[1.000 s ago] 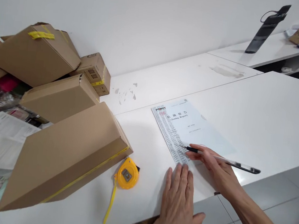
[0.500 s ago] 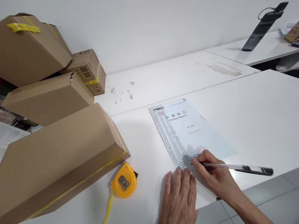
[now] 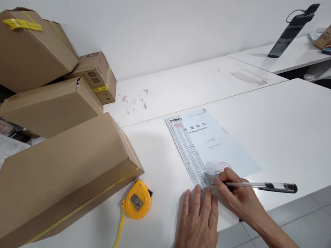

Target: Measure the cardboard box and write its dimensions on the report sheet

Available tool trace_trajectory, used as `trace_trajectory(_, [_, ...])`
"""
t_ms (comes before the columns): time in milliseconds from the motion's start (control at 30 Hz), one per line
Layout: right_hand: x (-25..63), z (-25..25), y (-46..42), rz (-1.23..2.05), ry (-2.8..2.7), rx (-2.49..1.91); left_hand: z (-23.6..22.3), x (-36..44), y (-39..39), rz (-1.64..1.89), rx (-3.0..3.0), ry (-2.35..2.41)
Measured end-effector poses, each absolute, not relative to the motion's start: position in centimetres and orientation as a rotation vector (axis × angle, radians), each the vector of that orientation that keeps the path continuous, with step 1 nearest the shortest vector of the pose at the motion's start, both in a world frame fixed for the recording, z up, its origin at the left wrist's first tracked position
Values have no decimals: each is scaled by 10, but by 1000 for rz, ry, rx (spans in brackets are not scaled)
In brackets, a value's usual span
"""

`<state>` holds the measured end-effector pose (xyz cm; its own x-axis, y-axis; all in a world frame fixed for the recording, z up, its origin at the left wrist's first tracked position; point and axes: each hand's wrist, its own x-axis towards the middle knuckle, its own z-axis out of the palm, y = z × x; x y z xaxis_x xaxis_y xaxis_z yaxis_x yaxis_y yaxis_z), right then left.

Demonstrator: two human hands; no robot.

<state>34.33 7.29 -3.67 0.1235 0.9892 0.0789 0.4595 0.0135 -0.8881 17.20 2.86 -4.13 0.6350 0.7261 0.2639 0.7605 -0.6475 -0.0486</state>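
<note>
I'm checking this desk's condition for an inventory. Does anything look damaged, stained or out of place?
The white desktop has grey blotches toward the wall, marring its even surface; worn or stained, I can't tell. The tape measure lies unused, its yellow blade oddly left out.

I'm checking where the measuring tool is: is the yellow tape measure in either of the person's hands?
No, the tape measure lies on the white table, apart from both hands.
</note>
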Motion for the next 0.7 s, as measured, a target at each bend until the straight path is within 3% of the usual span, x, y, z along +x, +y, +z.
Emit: trace_trajectory(700, [342,-36,72,770,-1491,-1575,-42,173,29,-320,-2686,-1238])
